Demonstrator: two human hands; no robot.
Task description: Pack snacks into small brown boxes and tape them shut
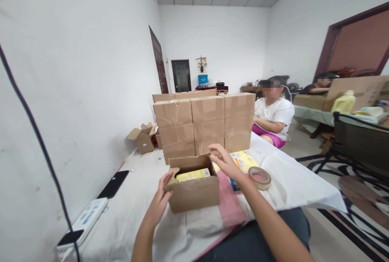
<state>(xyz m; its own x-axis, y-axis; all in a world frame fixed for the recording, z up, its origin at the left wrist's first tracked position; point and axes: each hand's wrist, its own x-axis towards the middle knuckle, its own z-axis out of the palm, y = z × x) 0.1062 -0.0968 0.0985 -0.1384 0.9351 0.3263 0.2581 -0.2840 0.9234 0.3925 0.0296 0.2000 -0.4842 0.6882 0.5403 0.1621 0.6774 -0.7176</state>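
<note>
An open cardboard box [194,195] stands on the cloth-covered table in front of me, a yellow printed packet [193,174] inside it. Its back flap is raised. My left hand [162,193] grips the box at its left end, fingers round the side flap and thumb toward the front. At the back right corner, my right hand [225,160] has its fingers closed over the upper edge of the raised flap. A roll of brown tape [259,177] lies to the right of the box, beside a yellow patterned packet [244,160] partly hidden by my right wrist.
Several sealed cartons [208,126] form a wall directly behind the box. Smaller open cartons [142,138] sit at the back left. A black phone-like slab [114,184] and a white power strip [91,215] lie left. A person in a white shirt [275,116] sits beyond the table's right side.
</note>
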